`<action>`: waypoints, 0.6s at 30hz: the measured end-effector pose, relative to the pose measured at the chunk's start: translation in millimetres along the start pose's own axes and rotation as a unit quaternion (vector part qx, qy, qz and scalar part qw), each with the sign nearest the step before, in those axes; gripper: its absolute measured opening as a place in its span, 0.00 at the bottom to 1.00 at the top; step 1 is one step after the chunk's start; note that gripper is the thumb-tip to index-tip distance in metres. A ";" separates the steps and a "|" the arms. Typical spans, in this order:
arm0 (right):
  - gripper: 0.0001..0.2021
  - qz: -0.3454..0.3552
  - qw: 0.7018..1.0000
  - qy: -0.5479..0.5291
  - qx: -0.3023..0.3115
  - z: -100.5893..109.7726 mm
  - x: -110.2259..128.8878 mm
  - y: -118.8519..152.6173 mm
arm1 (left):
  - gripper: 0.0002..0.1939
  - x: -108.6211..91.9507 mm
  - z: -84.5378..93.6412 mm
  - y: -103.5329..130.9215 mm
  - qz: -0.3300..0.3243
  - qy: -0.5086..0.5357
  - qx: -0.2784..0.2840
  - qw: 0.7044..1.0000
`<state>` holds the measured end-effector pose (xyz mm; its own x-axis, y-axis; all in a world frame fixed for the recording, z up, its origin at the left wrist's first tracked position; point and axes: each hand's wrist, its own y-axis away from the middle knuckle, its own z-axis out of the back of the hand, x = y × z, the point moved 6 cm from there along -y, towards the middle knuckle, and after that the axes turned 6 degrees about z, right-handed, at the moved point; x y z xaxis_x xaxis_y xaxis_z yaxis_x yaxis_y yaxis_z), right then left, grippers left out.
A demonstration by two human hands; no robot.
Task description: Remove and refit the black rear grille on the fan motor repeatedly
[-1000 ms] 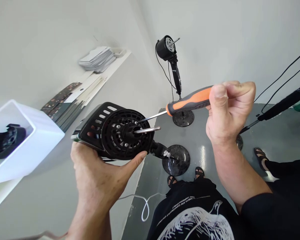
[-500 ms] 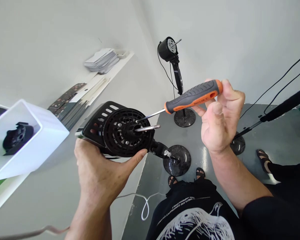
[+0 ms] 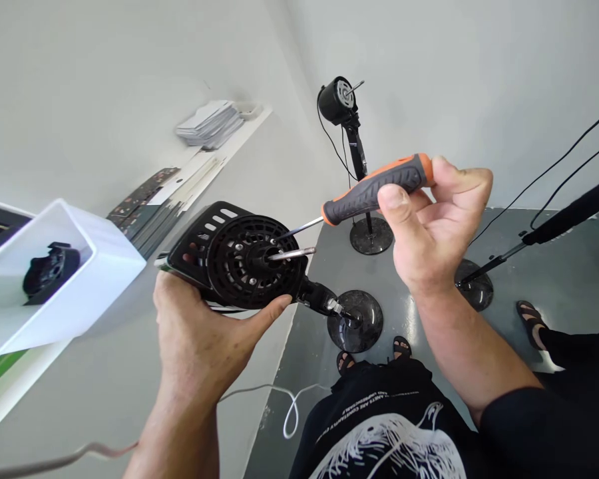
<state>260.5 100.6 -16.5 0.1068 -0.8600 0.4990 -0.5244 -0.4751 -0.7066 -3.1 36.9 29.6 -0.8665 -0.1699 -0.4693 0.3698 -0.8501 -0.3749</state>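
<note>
Left hand [image 3: 199, 332]: clamped on the near side of the black motor head [image 3: 224, 266], thumb along the rim, other fingers mostly out of sight.
Right hand [image 3: 429, 246]: closed around the right end of the orange-and-grey screwdriver [image 3: 369, 193], thumb pressing on the handle.
Motor head: left of centre, slotted round face showing, metal shaft [image 3: 299, 253] jutting right.
Driver tip: down, it seems, on the screw [image 3: 273, 242] just beyond the shaft.
Good turning: line the blade up with that screw, press steadily while twisting, brace the head against swinging, and keep clear of the shaft!
Half a second on: the handle has rolled, grey grip replacing the orange lettered side; the thumb has crossed onto it; the motor head barely shifts.
</note>
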 end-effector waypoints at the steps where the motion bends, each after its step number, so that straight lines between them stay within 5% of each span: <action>1: 0.17 0.016 0.999 0.031 -0.013 1.3 0.6 -0.8 | 0.52 0.5 0.0 -0.3 0.004 0.000 0.001 1.000; 4: 0.16 0.016 0.998 0.055 -0.036 -0.4 -1.0 -1.1 | 0.57 4.5 -0.9 0.4 0.016 -0.008 -0.001 1.000; 8: 0.19 -0.106 0.991 -0.033 -0.079 1.2 -19.1 -3.5 | 0.63 7.5 -3.7 2.7 0.015 -0.017 -0.001 1.000; 13: 0.17 -0.228 0.965 0.008 -0.126 41.2 -55.0 -20.6 | 0.62 15.1 -3.5 5.3 -0.012 -0.013 -0.021 1.000; 15: 0.15 -0.265 0.960 0.035 -0.079 56.1 -70.5 -18.3 | 0.63 15.7 -5.2 9.4 -0.044 0.007 -0.033 0.998; 18: 0.13 -0.342 0.933 0.066 0.087 58.0 -87.1 16.2 | 0.64 13.8 -10.6 29.3 -0.099 0.052 -0.052 0.992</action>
<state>291.7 156.9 -100.5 0.2559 -0.3188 0.9126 -0.2254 -0.9377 -0.2644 -0.6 14.9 3.6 -0.8887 0.0523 -0.4555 0.2322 -0.8053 -0.5455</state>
